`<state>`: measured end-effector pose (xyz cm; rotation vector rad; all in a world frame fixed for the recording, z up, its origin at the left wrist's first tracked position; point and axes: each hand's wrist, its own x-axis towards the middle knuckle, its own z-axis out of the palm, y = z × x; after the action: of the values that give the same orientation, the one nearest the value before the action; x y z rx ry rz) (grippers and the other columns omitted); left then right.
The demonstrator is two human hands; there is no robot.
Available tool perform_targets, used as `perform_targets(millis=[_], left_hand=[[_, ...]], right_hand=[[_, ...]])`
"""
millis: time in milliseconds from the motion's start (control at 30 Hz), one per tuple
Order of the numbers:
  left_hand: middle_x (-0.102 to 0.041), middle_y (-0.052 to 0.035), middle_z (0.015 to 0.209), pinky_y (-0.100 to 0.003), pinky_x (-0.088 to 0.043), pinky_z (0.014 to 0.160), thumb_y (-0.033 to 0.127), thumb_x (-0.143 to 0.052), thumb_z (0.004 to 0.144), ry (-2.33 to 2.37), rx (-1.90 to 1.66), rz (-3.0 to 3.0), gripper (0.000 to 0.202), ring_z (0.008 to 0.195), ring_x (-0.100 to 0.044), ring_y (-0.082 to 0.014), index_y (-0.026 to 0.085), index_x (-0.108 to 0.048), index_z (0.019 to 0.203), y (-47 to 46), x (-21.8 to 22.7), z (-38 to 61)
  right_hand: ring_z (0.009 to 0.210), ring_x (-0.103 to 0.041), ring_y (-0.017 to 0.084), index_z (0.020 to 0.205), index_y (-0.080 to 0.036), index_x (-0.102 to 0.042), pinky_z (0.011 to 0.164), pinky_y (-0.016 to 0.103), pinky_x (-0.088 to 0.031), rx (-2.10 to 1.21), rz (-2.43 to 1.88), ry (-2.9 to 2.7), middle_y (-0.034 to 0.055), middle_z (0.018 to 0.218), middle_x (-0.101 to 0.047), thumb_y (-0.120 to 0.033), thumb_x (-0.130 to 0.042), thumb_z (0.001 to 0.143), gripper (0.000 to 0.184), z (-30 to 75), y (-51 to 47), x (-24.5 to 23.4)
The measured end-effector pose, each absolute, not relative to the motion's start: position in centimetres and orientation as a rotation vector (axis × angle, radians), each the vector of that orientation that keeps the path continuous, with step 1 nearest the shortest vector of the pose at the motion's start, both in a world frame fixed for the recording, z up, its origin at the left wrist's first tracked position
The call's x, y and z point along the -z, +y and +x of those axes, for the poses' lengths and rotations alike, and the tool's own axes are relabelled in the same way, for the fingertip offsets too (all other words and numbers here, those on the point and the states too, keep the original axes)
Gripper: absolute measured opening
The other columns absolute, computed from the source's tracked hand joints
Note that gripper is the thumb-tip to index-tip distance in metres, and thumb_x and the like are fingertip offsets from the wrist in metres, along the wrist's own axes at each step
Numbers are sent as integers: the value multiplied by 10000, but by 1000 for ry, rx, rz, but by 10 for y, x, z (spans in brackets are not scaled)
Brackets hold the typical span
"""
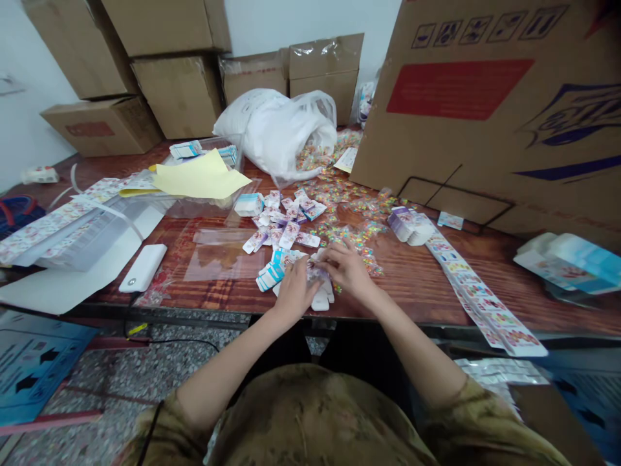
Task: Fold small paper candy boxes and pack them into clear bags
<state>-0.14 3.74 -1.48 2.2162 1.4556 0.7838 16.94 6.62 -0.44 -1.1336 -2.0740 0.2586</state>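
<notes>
My left hand [295, 289] and my right hand [345, 266] meet near the front edge of the wooden table [427, 278]. Both are closed around a small white printed box [320, 294] with a small clear packet at its top. A short stack of flat blue-and-white boxes [272, 272] lies just left of my left hand. Behind my hands lies a loose pile of small folded boxes [284, 223]. Colourful little candy packets [352, 217] are scattered to the right of that pile.
A white plastic bag [276, 129] spills packets at the back. A large cardboard box [490, 103] stands right. A long row of flat printed cartons [480, 301] runs to the front right. A white power bank [143, 266], yellow paper [198, 176] and clear sheets lie left.
</notes>
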Motion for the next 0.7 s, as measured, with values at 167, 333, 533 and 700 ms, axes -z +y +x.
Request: perform_targets(millis=[167,333,533,700], left_hand=[[-657,-44,819,-321,-505,712,436,-600,836,935,-707,1562,309,752,-625,-183,150,-566,946,41,-7,0],[-605,10,701,-259,-461,621,381,-660,775,942,-652,1563,259,643,-564,-135,166,-564,884,39,-17,5],[-562,20,649,-243,-427,594,385,-673,757,862,-553,1509,255,615,-521,-114,155,-564,747,34,-27,5],[-562,23,596,-245,-442,560,489,-748,702,733,-440,1262,397,548,-518,-101,149,-559,782,27,-36,-4]], right_hand=[[736,-617,145,762,-230,-560,1129,504,-261,-344,-980,-2005,-22,767,-644,-190,-563,889,133,172,39,-20],[673,-605,136,765,-241,-532,1137,525,-280,-394,-995,-1982,-39,719,-626,-210,-545,888,127,177,26,-23],[702,-595,135,786,-235,-515,1121,513,-310,-405,-989,-1953,-31,741,-610,-206,-527,903,122,177,17,-24],[653,-569,118,784,-235,-496,1130,520,-298,-414,-897,-1981,-47,720,-589,-182,-534,896,130,175,6,-36]])
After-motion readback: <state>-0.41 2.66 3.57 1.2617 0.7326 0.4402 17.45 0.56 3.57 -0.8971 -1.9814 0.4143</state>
